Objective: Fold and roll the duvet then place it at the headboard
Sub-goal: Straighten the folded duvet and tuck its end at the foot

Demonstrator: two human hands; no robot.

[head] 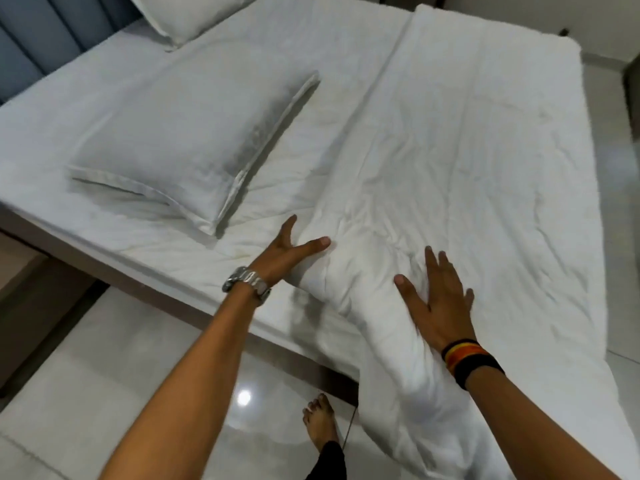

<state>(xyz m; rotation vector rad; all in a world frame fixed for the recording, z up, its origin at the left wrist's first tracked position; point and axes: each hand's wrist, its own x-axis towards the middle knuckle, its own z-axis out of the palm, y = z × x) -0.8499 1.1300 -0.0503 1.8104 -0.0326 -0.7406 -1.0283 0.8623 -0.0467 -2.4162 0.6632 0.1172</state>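
A white duvet lies folded over the right part of the bed, and its near corner hangs off the mattress edge toward the floor. My left hand touches the duvet's left folded edge with thumb and fingers spread straight. My right hand lies flat on top of the duvet near the bed's front edge, fingers spread. The blue padded headboard stands at the far left.
A white pillow lies on the sheet left of the duvet, and another pillow sits by the headboard. The glossy tiled floor runs along the bed's front. My bare foot stands near the hanging corner.
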